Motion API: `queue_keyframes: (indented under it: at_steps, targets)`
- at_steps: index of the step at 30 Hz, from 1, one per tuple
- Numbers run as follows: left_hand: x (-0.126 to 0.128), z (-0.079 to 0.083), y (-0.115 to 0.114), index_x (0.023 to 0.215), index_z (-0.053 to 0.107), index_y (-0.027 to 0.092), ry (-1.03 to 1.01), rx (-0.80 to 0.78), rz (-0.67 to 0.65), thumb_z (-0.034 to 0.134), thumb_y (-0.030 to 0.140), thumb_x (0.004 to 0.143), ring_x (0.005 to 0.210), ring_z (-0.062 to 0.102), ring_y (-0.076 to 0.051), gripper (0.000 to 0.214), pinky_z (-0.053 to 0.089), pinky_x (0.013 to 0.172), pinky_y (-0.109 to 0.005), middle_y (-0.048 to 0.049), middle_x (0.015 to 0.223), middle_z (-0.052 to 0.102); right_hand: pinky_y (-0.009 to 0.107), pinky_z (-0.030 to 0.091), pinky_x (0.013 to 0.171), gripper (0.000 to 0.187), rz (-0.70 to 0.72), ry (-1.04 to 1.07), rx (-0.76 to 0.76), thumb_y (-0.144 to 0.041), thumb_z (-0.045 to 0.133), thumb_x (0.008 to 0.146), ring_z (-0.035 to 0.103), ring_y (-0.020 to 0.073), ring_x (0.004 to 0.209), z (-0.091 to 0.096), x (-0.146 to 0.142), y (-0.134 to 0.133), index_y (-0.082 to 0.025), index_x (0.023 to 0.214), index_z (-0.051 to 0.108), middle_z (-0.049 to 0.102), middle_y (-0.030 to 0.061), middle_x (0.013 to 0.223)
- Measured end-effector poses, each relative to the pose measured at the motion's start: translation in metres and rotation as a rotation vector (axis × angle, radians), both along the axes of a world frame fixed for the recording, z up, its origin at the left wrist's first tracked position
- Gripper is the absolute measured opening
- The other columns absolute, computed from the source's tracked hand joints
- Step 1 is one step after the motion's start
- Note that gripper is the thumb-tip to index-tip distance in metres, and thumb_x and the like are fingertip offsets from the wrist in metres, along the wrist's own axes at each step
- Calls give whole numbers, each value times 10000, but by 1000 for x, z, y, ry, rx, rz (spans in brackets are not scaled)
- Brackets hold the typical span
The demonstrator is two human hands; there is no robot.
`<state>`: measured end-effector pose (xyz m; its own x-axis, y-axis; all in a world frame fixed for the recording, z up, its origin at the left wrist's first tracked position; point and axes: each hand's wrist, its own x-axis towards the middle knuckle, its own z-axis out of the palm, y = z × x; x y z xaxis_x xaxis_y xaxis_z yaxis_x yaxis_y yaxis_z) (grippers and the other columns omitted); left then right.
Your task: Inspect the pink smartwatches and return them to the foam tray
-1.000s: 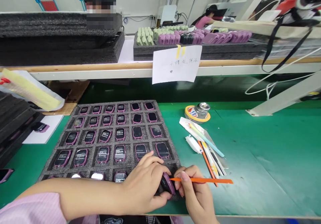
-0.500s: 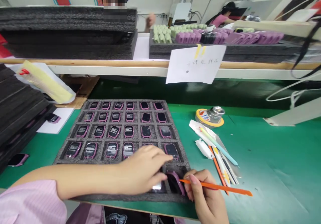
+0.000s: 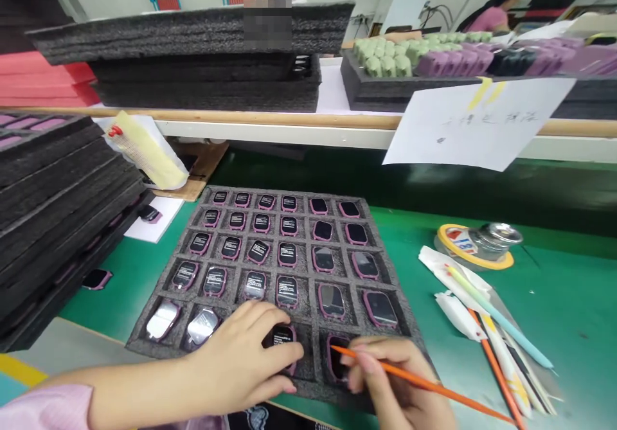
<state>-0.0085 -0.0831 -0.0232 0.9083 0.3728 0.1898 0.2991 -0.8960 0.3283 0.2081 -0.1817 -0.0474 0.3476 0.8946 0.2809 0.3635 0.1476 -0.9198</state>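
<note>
A dark grey foam tray (image 3: 308, 269) holds several purple-framed smartwatches, one to a compartment, many with lit text on their screens. My left hand (image 3: 250, 356) reaches over the front row, fingers apart, around a lit smartwatch (image 3: 283, 335); whether it touches the watch I cannot tell. Pinched in my right hand (image 3: 398, 378) is a thin orange pointed stick (image 3: 434, 386). Its tip is at the edge of a dark-screened smartwatch (image 3: 336, 357) in the front row, and my right fingertips are beside that watch. The front right corner compartment is hidden behind my right hand.
Pens and sticks (image 3: 496, 327) lie right of the tray, near a yellow tape roll (image 3: 453, 250) and a metal-capped jar (image 3: 501, 234). Black foam trays (image 3: 62, 198) are stacked at left. A shelf (image 3: 289, 131) with a hanging paper sheet (image 3: 477, 121) crosses behind. People are beyond.
The view has swung left. Relative to the tray, my left hand has moved left, and my right hand with the orange stick has gone from the corner watch to the one beside it.
</note>
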Motion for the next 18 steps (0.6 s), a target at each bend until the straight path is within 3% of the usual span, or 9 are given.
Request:
queue_keyframes:
  at_steps: [3,7,14,18]
  targets:
    - [-4,-6,-1,1096,648,187,-162,51,47,561,313,996,1042,660,-276,182,587,874,-447,-120,1092,689,213,537,590,171,109,155,-16,-304,475,1046,640,114,602,-8,-28,10,-263,898,551,644,-18,740]
    - [-7,-13,-4,1102,647,197,-223,77,107,565,297,997,1017,699,-273,166,625,856,-424,-110,1104,720,203,539,631,181,189,118,-51,-253,456,1048,651,109,659,-18,-38,18,-256,888,539,635,-19,767]
    - [-6,-12,-7,1175,539,151,-208,-143,137,610,362,976,1103,667,-257,298,579,977,-408,-121,1121,716,226,499,608,218,157,106,-129,-300,473,1046,612,123,635,-17,-37,18,-247,840,520,610,-13,747]
    - [-9,-9,-6,1154,521,158,-193,-204,170,663,392,942,1072,633,-264,347,558,935,-428,-110,1106,682,232,479,596,242,180,106,-153,-336,477,1047,589,122,626,-14,-41,18,-245,830,535,594,-11,734]
